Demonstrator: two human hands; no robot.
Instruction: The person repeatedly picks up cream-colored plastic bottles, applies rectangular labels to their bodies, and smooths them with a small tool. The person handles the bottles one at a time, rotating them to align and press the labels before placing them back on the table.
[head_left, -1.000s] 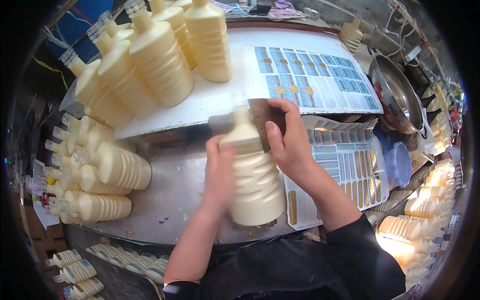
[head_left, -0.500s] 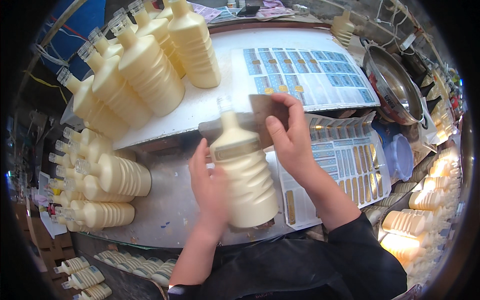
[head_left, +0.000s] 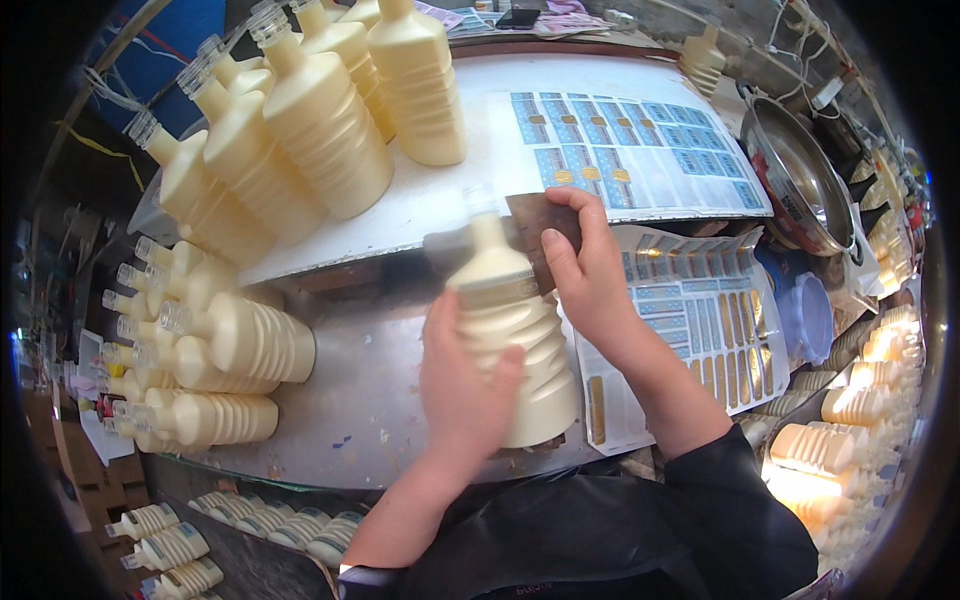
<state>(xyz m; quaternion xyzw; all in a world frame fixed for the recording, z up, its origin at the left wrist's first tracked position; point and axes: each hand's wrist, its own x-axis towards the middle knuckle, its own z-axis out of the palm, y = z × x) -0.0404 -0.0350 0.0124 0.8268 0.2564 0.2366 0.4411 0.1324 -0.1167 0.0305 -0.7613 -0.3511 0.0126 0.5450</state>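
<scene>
A cream-coloured bottle (head_left: 525, 355) with a ribbed body lies tilted in front of me, its clear threaded neck away from me. Across its shoulder runs a greyish label strip (head_left: 497, 291). My left hand (head_left: 465, 385), a little blurred, grips the bottle's left side, thumb over the front. Between the thumb and fingers of my right hand (head_left: 590, 265) is a thin, flat dark-brown scraper-like piece (head_left: 540, 232), close to the bottle's upper right side. A grey block-like shape (head_left: 448, 246) under the neck is partly hidden.
Several cream bottles (head_left: 330, 130) stand at the far left; others (head_left: 250, 340) lie below them. Label sheets (head_left: 625, 150) cover part of the white board, and another sheet (head_left: 690, 330) lies right of my forearm. A metal pan (head_left: 800, 165) and purple tub (head_left: 805, 315) are at right.
My left hand has moved from beside the bottle onto its left side, thumb now across the front. The right hand still holds the brown piece. The whole view has shifted slightly.
</scene>
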